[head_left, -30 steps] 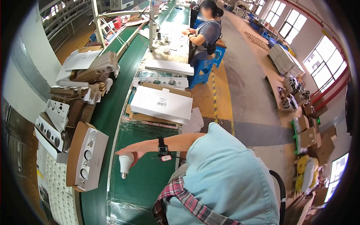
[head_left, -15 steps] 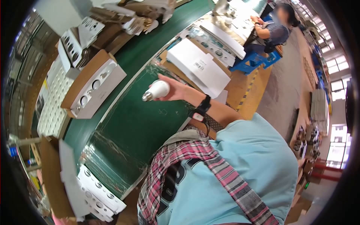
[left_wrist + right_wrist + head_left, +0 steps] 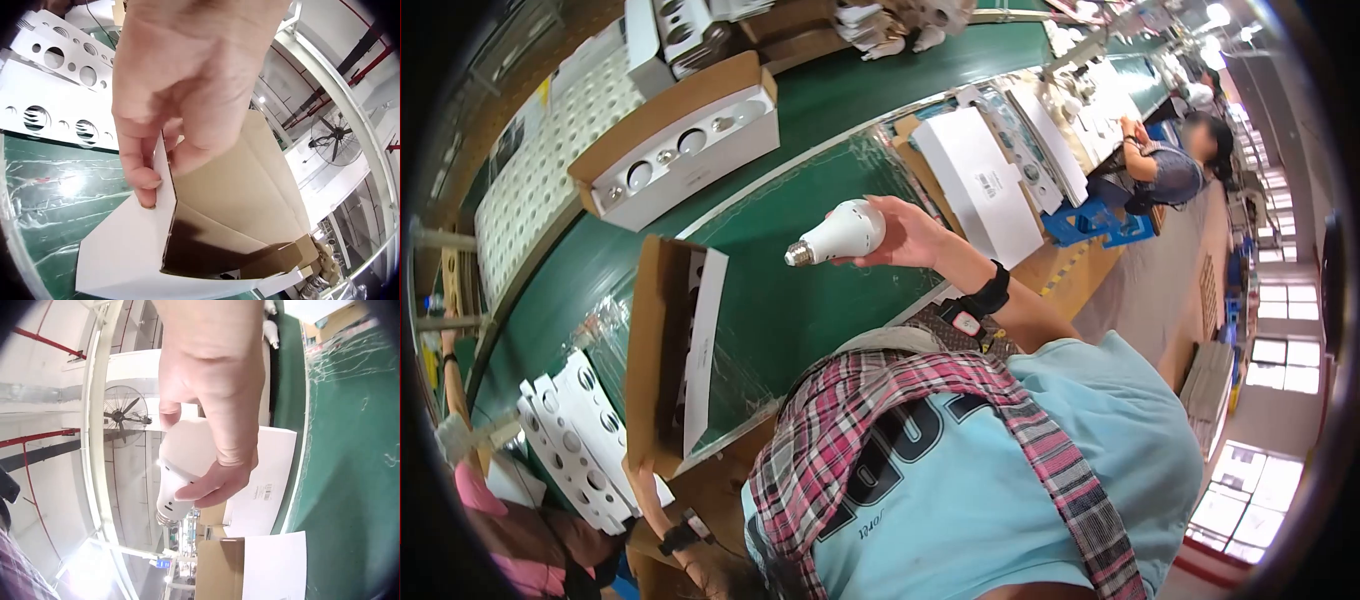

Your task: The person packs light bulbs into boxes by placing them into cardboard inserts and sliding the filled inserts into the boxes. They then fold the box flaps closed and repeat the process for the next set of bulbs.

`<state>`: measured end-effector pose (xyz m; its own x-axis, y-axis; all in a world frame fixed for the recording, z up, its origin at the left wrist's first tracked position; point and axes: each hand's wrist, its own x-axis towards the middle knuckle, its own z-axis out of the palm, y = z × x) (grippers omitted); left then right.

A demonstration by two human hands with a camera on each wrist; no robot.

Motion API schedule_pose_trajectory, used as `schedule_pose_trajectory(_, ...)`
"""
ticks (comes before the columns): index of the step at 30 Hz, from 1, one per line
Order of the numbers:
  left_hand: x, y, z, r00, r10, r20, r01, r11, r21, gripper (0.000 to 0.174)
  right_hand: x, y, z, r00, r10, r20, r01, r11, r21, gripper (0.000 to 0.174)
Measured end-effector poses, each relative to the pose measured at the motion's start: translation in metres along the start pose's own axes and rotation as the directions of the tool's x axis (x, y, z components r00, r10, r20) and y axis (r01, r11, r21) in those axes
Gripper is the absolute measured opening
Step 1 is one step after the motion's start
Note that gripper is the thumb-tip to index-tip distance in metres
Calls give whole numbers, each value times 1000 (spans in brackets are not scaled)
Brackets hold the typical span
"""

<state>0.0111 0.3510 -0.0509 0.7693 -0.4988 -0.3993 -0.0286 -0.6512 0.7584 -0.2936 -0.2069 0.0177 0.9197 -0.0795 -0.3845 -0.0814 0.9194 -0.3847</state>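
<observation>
My right hand grips a white LED light bulb by its rounded end, above the green belt. Its metal screw base points left and slightly down in the head view. In the right wrist view, the thumb and fingers wrap the bulb. My left hand pinches the edge of an open cardboard box, brown inside and white outside. In the left wrist view, the hand has fingers on both sides of the box's white wall. Part of a white insert shows inside the box.
Another open box across the belt holds bulbs in a white insert. White inserts with round holes lie at the lower left. A closed white box lies beyond my right hand. A seated person works farther along.
The view has turned left. My left hand and its open box have come in from the lower left, over the belt. The bulb has swung from hanging base-down to lying nearly level.
</observation>
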Motion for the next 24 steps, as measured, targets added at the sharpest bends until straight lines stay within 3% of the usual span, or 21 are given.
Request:
schedule_pose_trajectory(3,10,15,1,991,-14,130,5,998,70,22,10,7,14,985,81,154,-62,991,-121,55)
schedule_pose_trajectory(6,24,36,19,981,27,193,-42,996,73,24,16,16,34,973,214,83,-193,959,-205,55)
schedule_pose_trajectory(7,28,56,32,982,49,184,-57,998,36,23,17,21,39,978,210,-5,-202,933,-298,54)
schedule_pose_trajectory(10,50,97,61,971,99,219,-106,994,20,24,29,29,51,954,253,161,-189,924,-331,53)
schedule_pose_trajectory(12,68,109,80,949,180,259,-168,983,-69,26,28,28,73,951,287,113,-234,911,-340,53)
schedule_pose_trajectory(14,90,101,101,940,267,214,-266,963,-31,33,31,30,80,947,312,74,-269,900,-343,53)
schedule_pose_trajectory(21,82,167,141,912,397,99,-397,918,-23,27,54,24,79,928,373,23,-321,826,-464,53)
schedule_pose_trajectory(24,78,173,142,941,320,110,-318,947,-38,27,72,23,94,922,386,-3,-346,822,-453,49)
